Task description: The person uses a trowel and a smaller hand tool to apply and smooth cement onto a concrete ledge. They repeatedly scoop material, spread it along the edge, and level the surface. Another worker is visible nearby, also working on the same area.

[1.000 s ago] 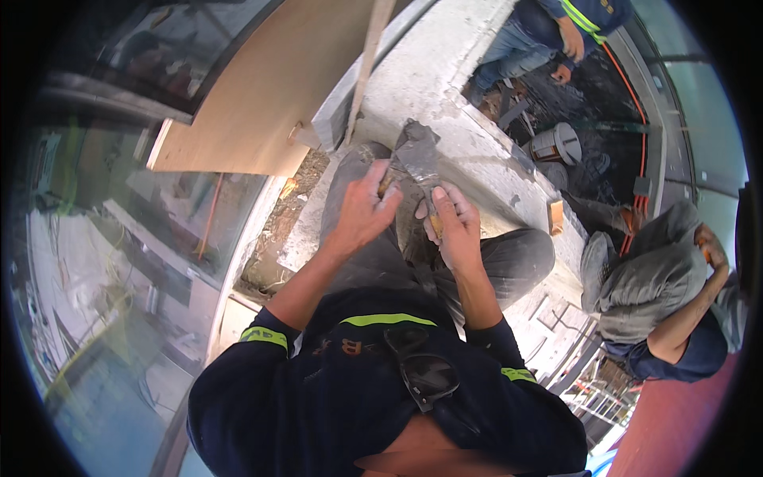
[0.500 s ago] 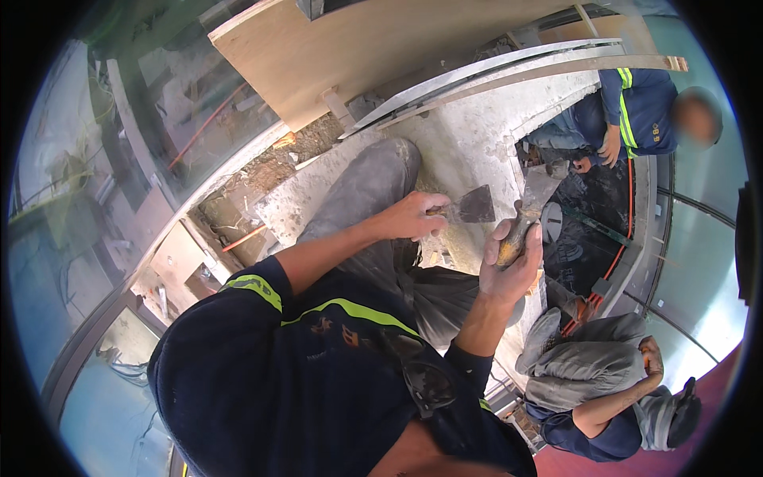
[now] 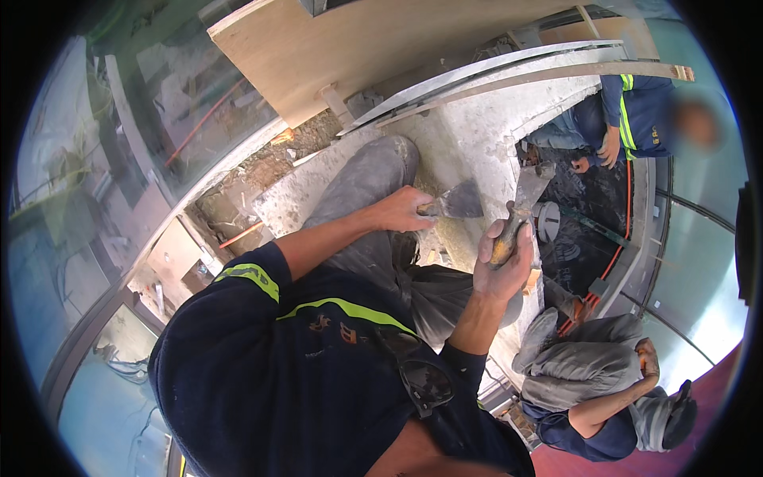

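My left hand (image 3: 404, 209) is closed around the handle of a putty knife. Its broad, dirty metal blade (image 3: 462, 200) points right, toward my other hand. In my right hand (image 3: 502, 274), held upright, is a second putty knife (image 3: 504, 248) with a worn yellow and dark handle. The grey blade (image 3: 532, 183) of that one points up and away from me, flecked with residue. The two blades are apart. Beneath them lies a pale, dusty slab (image 3: 469, 155), and my bent knee in grey trousers (image 3: 369, 175) rests beside it.
A white round container (image 3: 547, 222) stands behind my right hand, by a dark pit (image 3: 580, 191) with an orange pipe (image 3: 617, 258). One co-worker (image 3: 636, 119) is at the far right, another (image 3: 596, 381) crouches near right. Long boards (image 3: 524, 87) and a plywood sheet (image 3: 350, 56) lie beyond.
My left hand has drawn slightly left with its putty knife, and the gap between the blades has widened. My right hand has shifted a little left, its blade standing more upright.
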`<act>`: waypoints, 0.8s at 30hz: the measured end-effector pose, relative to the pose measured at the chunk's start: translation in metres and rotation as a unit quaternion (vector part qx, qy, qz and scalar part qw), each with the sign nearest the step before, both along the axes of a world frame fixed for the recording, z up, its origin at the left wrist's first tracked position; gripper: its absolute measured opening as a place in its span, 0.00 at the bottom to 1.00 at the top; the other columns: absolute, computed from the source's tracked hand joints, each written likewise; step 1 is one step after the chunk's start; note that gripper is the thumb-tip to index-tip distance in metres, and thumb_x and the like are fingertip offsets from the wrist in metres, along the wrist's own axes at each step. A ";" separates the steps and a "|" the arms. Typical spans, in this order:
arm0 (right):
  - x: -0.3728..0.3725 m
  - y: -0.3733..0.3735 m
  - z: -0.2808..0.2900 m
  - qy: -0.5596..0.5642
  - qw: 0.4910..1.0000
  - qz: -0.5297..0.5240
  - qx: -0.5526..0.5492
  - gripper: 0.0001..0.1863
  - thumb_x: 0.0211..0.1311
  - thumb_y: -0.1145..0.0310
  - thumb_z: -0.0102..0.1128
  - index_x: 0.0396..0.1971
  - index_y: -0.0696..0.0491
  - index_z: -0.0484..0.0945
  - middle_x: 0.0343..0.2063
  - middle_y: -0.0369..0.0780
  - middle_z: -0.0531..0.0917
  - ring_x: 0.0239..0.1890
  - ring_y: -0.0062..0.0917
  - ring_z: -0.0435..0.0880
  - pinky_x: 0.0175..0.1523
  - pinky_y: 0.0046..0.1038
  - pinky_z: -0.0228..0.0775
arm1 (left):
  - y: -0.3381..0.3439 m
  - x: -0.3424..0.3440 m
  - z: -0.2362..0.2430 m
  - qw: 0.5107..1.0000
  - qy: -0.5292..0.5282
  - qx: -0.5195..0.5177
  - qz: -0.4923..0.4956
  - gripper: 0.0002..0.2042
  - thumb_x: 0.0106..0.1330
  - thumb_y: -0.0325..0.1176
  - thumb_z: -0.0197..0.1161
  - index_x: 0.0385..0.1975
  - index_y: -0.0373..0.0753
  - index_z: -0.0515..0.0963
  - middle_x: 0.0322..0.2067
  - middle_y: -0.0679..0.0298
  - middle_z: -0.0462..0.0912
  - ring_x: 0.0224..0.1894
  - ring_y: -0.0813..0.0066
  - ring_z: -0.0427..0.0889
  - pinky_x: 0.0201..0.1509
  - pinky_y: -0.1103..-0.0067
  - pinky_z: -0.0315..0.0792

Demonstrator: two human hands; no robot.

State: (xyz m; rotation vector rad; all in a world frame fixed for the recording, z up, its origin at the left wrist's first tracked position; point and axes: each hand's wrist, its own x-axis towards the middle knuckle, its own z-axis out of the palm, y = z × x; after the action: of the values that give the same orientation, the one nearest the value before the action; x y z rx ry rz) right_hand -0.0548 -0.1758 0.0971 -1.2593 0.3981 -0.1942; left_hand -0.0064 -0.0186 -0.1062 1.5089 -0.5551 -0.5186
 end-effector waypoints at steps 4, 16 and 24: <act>0.003 0.002 0.000 0.007 1.000 0.006 -0.006 0.19 0.82 0.58 0.50 0.51 0.61 0.77 0.29 0.45 0.83 0.17 0.23 0.71 0.21 0.22 0.62 | 0.000 -0.001 0.002 1.000 -0.010 -0.013 0.000 0.21 0.62 0.43 0.74 0.32 0.26 0.79 0.24 0.41 0.78 0.24 0.56 0.76 0.34 0.61 0.72; 0.005 0.008 -0.004 0.003 1.000 0.022 0.003 0.18 0.81 0.60 0.50 0.50 0.61 0.78 0.29 0.45 0.83 0.18 0.23 0.72 0.21 0.21 0.61 | -0.001 -0.001 0.000 0.999 0.005 -0.032 -0.008 0.20 0.62 0.42 0.75 0.34 0.26 0.81 0.22 0.44 0.77 0.23 0.64 0.74 0.32 0.63 0.71; 0.007 0.009 -0.003 0.004 1.000 0.015 -0.004 0.18 0.82 0.60 0.50 0.51 0.61 0.78 0.29 0.45 0.83 0.17 0.23 0.72 0.21 0.21 0.61 | -0.002 -0.001 -0.002 1.000 -0.007 -0.016 -0.010 0.20 0.62 0.41 0.76 0.35 0.27 0.82 0.22 0.44 0.78 0.23 0.65 0.74 0.32 0.63 0.71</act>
State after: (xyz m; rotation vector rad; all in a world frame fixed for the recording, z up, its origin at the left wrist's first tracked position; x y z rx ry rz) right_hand -0.0480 -0.1672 0.0937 -1.2738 0.3852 -0.1651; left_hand -0.0073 -0.0210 -0.1081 1.4795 -0.5879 -0.5122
